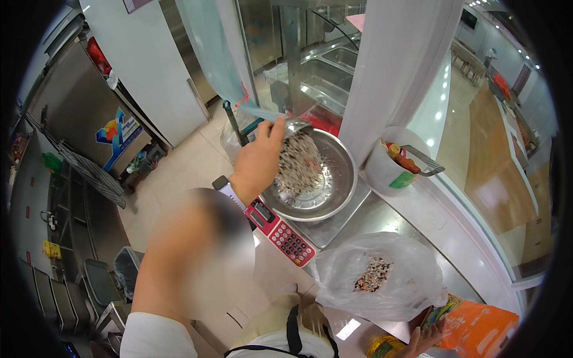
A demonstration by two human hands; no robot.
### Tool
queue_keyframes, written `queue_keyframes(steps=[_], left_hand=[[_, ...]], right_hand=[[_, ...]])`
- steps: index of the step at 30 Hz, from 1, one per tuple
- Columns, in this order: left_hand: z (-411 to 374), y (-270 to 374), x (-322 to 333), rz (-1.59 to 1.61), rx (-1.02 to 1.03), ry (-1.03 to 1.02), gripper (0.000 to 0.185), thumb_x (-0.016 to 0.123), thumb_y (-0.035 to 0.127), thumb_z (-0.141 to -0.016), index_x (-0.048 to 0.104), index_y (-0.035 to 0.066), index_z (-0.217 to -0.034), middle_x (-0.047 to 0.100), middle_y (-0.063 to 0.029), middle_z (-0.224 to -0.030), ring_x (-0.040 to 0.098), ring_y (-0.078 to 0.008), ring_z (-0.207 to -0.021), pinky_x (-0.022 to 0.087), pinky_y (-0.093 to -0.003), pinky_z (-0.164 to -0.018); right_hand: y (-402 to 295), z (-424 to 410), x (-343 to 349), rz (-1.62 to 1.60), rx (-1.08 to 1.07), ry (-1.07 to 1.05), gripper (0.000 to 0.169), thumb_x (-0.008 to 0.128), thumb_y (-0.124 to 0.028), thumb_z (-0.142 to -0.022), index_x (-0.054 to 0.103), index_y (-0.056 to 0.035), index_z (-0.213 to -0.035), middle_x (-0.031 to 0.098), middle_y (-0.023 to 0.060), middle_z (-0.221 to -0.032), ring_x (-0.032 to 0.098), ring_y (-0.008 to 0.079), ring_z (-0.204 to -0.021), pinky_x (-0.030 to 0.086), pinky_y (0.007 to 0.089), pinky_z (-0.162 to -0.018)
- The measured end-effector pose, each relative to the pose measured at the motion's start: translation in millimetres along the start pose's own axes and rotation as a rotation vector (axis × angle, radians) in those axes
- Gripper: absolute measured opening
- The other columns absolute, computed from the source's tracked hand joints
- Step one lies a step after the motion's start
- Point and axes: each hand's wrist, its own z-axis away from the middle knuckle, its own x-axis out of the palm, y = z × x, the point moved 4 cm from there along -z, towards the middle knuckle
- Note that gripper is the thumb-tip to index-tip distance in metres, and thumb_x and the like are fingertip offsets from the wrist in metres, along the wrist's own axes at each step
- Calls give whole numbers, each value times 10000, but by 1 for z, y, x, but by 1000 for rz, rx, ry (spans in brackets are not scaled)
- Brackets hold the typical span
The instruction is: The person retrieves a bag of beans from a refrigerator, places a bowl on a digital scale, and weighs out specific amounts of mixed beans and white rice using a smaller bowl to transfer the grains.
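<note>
My left hand grips a small metal bowl tipped over a wide stainless-steel bowl. A blurred stream of mixed grains falls from it into the wide bowl. That bowl stands on the steel pan of a scale, whose red keypad panel lies toward me. At the lower right my right hand has its fingers apart beside an orange printed bag; whether it touches the bag is unclear. A clear plastic bag with some mixed grains lies between the scale and the orange bag.
A white bucket holding bottles stands beside a window ledge, with a ridged handle projecting from it. A white pillar rises behind the scale. A bottle of yellow oil sits low at the right. A steel cabinet stands left.
</note>
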Motion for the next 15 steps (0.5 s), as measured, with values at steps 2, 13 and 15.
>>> queue_keyframes(steps=[2, 13, 15], left_hand=[[2, -1, -7, -145, 174, 131, 587, 510, 35, -803, 333, 54, -1362, 493, -148, -1155, 613, -286, -562, 498, -354, -458], [14, -60, -47, 164, 8, 541, 584, 470, -47, -771, 396, 41, -1344, 538, -113, -1104, 604, -205, -593, 499, -275, -480], [31, -87, -55, 777, -360, 349, 560, 441, -56, -744, 403, -1, -1299, 572, -119, -944, 543, -149, -476, 419, -246, -380]], right_hand=[[37, 7, 8, -163, 11, 76, 592, 475, -397, -941, 273, -111, -1418, 307, 114, -1421, 357, 325, -1247, 368, 483, -1048], [-51, 12, 25, -380, -62, -54, 538, 606, -205, -871, 372, -48, -1328, 401, 155, -1268, 401, 324, -1203, 401, 484, -995], [-59, 12, 27, -422, -99, -56, 547, 645, -153, -831, 387, -27, -1297, 417, 175, -1211, 419, 317, -1191, 406, 483, -982]])
